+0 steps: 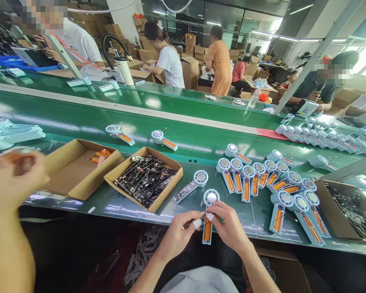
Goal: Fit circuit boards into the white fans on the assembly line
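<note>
A light blue handheld fan (pixel 211 197) lies at the table's front edge, its round head away from me and its handle open, showing an orange battery (pixel 207 230). Over the top of that handle, the fingertips of my left hand (pixel 181 230) and my right hand (pixel 230 226) meet in a pinch. White covers sit on both thumbs. Whatever small piece is between the fingertips is too tiny to make out. Beside the left hand lies another fan (pixel 200 178) with a circuit board (pixel 185 192) in its handle.
A cardboard box of black circuit boards (pixel 144 179) stands left of centre, beside a box (pixel 70 185) with a few orange batteries. Several fans (pixel 248 173) cover the right side, near another box (pixel 326 219). A co-worker's blurred hand (pixel 15 179) reaches in at left. A green conveyor (pixel 183 130) runs behind.
</note>
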### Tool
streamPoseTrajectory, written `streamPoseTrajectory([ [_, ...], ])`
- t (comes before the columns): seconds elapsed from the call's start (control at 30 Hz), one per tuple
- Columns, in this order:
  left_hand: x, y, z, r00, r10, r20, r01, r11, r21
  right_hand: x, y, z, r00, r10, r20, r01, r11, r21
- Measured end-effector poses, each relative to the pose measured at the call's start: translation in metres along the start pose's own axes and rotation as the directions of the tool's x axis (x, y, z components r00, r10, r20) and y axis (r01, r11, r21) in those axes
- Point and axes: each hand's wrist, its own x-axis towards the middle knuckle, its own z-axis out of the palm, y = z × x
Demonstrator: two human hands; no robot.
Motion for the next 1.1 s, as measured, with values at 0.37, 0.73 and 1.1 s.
streamPoseTrajectory([
  [0.37,-0.013,0.003,0.013,0.994,0.064,-0.087,-0.051,0.988,0.144,-0.009,-0.005,-0.002,0.988,0.155,-0.022,-0.154,0.986,0.066],
  [0.73,0.006,-0.011,0.026,0.986,-0.148,-0.076,0.155,0.984,0.088,-0.015,-0.003,0.005,0.95,0.31,0.041,-0.263,0.721,0.641],
  [1.1,0.011,-0.001,0.03,0.951,-0.14,0.276,0.266,0.825,-0.498,-0.022,-0.015,-0.011,0.994,0.103,0.022,-0.104,0.941,0.322],
])
